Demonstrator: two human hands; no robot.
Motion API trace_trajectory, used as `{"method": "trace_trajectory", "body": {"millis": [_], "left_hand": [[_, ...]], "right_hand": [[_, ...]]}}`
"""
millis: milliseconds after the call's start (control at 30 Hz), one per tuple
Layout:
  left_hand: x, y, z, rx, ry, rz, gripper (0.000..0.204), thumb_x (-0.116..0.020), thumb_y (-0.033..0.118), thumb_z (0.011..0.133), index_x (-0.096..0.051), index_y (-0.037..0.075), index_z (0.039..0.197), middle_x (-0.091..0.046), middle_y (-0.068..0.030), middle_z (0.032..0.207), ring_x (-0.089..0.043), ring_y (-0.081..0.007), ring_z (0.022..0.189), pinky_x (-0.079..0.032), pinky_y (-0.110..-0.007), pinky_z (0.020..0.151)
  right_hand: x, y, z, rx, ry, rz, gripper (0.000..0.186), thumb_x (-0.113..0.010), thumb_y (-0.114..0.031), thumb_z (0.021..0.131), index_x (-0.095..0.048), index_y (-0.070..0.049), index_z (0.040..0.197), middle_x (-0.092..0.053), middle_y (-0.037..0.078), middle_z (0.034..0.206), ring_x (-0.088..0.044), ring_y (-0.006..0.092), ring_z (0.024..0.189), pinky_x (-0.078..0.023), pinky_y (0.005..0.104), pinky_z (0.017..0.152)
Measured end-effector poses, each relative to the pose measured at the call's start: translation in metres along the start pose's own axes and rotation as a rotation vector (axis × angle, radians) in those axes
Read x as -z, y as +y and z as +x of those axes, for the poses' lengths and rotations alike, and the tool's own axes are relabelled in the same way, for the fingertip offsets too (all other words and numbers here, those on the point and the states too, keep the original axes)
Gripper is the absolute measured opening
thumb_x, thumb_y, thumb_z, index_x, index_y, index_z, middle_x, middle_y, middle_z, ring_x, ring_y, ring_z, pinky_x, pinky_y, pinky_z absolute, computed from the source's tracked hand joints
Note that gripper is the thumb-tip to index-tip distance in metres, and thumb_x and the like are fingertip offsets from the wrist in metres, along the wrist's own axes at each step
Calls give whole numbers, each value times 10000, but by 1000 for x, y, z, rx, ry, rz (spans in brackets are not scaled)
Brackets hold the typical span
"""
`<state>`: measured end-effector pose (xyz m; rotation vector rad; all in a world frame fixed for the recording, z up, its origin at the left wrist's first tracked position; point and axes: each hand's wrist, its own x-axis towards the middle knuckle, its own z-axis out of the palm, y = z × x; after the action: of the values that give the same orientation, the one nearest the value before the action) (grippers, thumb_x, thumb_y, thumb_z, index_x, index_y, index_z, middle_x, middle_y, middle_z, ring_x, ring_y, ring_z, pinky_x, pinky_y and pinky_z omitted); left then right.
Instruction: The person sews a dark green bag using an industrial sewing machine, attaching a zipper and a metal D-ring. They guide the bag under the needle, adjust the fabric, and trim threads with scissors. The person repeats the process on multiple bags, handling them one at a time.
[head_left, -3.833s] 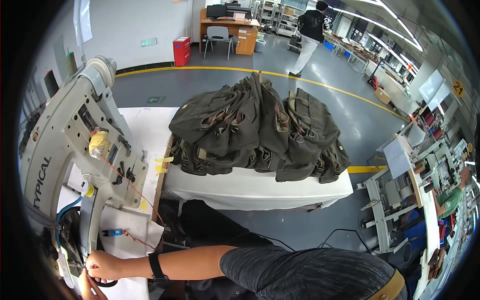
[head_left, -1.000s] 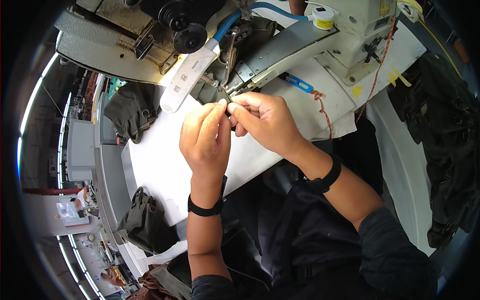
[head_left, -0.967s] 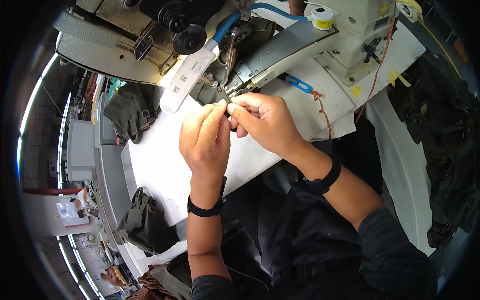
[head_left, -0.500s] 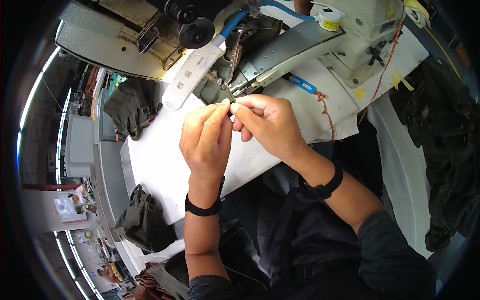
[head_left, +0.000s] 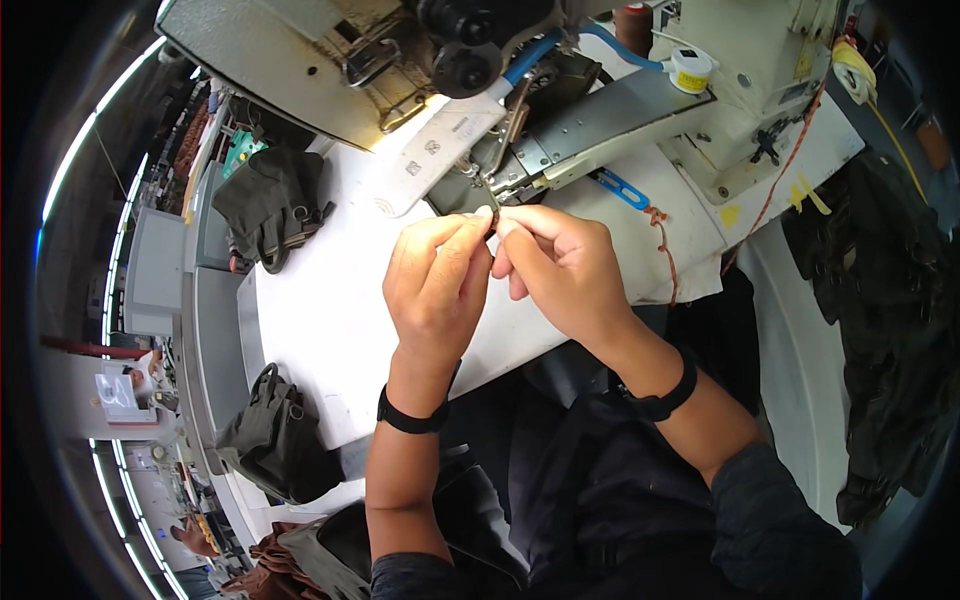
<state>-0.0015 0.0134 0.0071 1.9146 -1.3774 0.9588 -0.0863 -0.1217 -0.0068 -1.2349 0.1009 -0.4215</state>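
Note:
In front of the sewing machine (head_left: 625, 105), my left hand (head_left: 435, 280) and my right hand (head_left: 570, 265) meet fingertip to fingertip. Both are closed in a pinch on the edge of a dark olive fabric piece (head_left: 460, 193). The rest of that fabric lies under the machine's needle area, partly hidden by the white machine guard (head_left: 435, 150). My fingers cover most of the pinched edge, so its exact shape cannot be made out.
A blue thread snipper (head_left: 622, 188) on an orange cord lies right of my hands on the white table (head_left: 330, 330). Dark olive bags (head_left: 270, 205) stand at the left, another bag (head_left: 275, 440) nearer me. Dark bags (head_left: 870, 330) hang at the right. A round white container (head_left: 690, 70) sits on the machine.
The whole view has shifted, so the machine and table sit further right in the picture. My hands stay together at the fabric edge, still pinching.

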Motion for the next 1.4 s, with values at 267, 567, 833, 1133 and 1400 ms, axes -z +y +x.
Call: {"method": "trace_trajectory", "body": {"millis": [267,567,833,1133,1400], "left_hand": [[-2,6,-1,134,-24,-93,366,-784,-68,788,-710,26,1134,-712,-121,1166,-706,-314,1026,-587,-391,865],[-10,5,-7,273,32,-70,333,-755,-57,812,-710,53,1123,-747,-116,1169,-705,-311,1055,-545,-394,936],[-7,-14,-3,116,36,-61,308,-757,-74,810,-711,56,1086,-771,-85,1076,-712,-261,917,-526,-372,850],[-2,-18,-3,60,-6,-16,313,-804,-93,771,-728,52,1038,-753,-98,1008,-727,-259,904,-561,-336,778],[10,-38,9,-160,-80,45,347,-841,-109,727,-737,58,1013,-736,-79,974,-736,-245,830,-573,-323,713]], "right_hand": [[7,2,7,28,-11,-49,223,-609,-164,1037,-722,17,971,-624,-20,686,-517,21,602,-417,223,543],[-4,2,19,-96,71,127,232,-655,-172,1011,-688,3,862,-624,-7,674,-513,35,529,-394,227,462],[-17,2,12,-165,106,272,207,-630,-154,1007,-686,1,882,-609,0,695,-529,51,531,-423,231,482],[-15,5,11,-118,103,154,195,-652,-143,1007,-695,16,902,-622,-10,676,-526,28,532,-426,219,481],[-24,12,11,-117,159,203,237,-677,-194,1031,-710,9,912,-629,-2,670,-530,37,519,-409,216,469]]}}
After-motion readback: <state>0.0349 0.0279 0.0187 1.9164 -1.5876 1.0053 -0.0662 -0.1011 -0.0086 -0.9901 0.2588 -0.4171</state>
